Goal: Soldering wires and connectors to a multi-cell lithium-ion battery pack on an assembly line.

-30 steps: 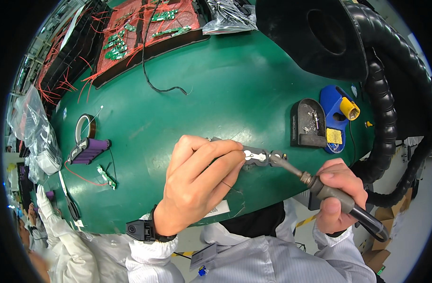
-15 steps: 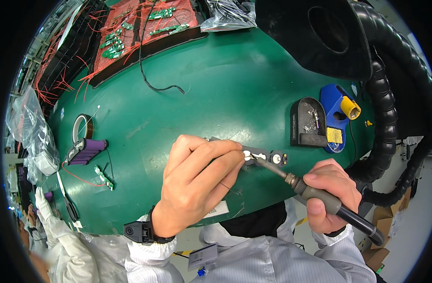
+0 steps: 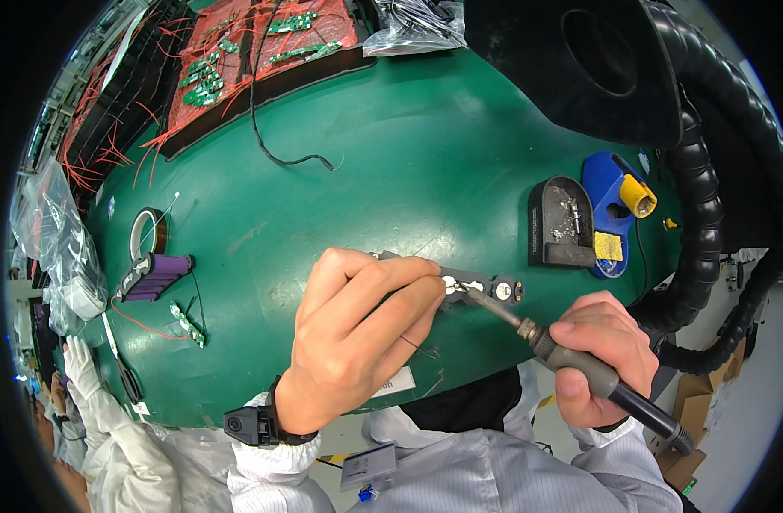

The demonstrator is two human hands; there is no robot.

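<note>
My left hand [image 3: 357,333] is closed over the left end of a dark grey part with round silvery contacts [image 3: 504,291], pinching with thumb and fingertips. Its fingers hide much of that part, and a thin dark wire sticks out below them. In my right hand [image 3: 603,355] is a soldering iron [image 3: 584,362], gripped by its grey handle and slanting up to the left. The iron's tip meets, or hovers just over, a silvery contact beside my left fingertips; I cannot tell which.
At the right stand a black tray [image 3: 538,224] with solder scraps and a blue iron stand [image 3: 603,175], below a black fume hood [image 3: 571,68]. On the left lie a purple battery pack [image 3: 158,278], a circuit board [image 3: 186,325], a tape roll [image 3: 148,232] and scissors [image 3: 126,376]. Red-lined trays [image 3: 263,103] hold boards at the back.
The right end of the dark grey part has shifted very slightly toward me. Both hands keep nearly the same place and grip.
</note>
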